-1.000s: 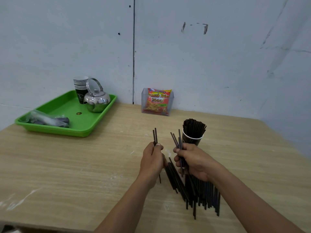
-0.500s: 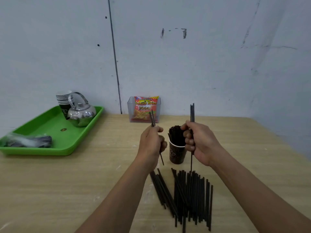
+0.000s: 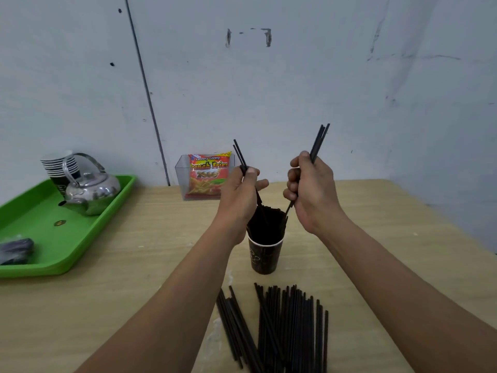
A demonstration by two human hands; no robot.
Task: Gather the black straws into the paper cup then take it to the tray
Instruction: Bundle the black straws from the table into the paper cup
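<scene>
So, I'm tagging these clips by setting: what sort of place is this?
Probably a plain back room or makeshift drinks prep corner, not a home kitchen: a bare wooden table against a scuffed wall, a green tray with a metal kettle and stacked paper cups.

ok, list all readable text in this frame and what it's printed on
"Kentang Goreng": top of the snack packet in the clear holder.
"French Fries": same packet, large letters.
"2000": same packet, below that.
Pale print on the paper cup: not readable.
White lettering on the stacked cups on the green tray: mostly hidden, unreadable.
</scene>
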